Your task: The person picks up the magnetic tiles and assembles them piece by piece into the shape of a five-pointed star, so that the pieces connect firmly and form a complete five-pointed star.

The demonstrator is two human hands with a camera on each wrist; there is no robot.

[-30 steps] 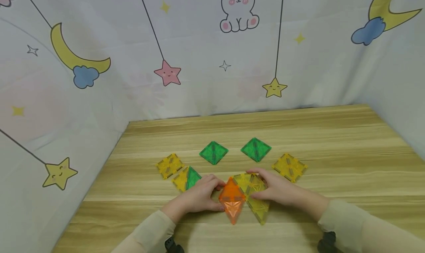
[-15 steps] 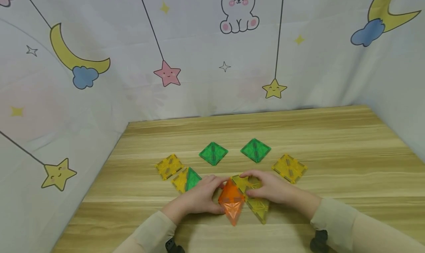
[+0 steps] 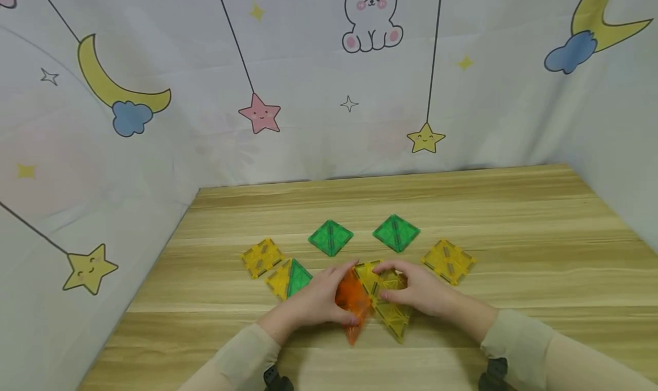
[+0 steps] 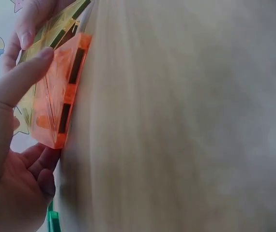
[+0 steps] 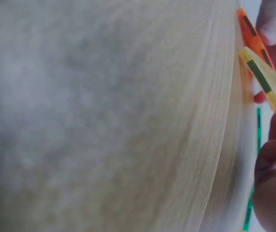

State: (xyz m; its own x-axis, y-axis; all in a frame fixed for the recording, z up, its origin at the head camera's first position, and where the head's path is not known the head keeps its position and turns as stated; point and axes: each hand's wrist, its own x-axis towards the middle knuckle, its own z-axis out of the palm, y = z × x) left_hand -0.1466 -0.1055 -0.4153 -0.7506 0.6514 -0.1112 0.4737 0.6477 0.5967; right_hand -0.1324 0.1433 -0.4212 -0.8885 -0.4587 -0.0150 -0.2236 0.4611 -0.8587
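Note:
My left hand (image 3: 319, 299) pinches a pair of orange translucent magnetic tiles (image 3: 352, 299), triangles joined into a diamond. Its thumb lies on the face, and the other fingers reach round the far edge in the left wrist view. Beside them, touching or nearly so, is a group of yellow triangular magnetic tiles (image 3: 392, 318). My right hand (image 3: 429, 291) grips that group from the right, covering part of it. In the left wrist view the orange tiles (image 4: 60, 92) stand tilted up from the tabletop. The yellow tiles (image 5: 268, 92) also slant up in the right wrist view.
Two green diamonds, the left one (image 3: 330, 238) and the right one (image 3: 396, 233), lie farther back on the wooden table (image 3: 514, 237). Yellow tile pairs lie at left (image 3: 263, 258) and right (image 3: 449, 261). A yellow-and-green pair (image 3: 290, 278) lies close to my left forearm.
The orange tiles have tilted up and shifted slightly left, with my left hand around them. The yellow group has tilted too, while my right hand first moved left onto it. Other tiles stay put.

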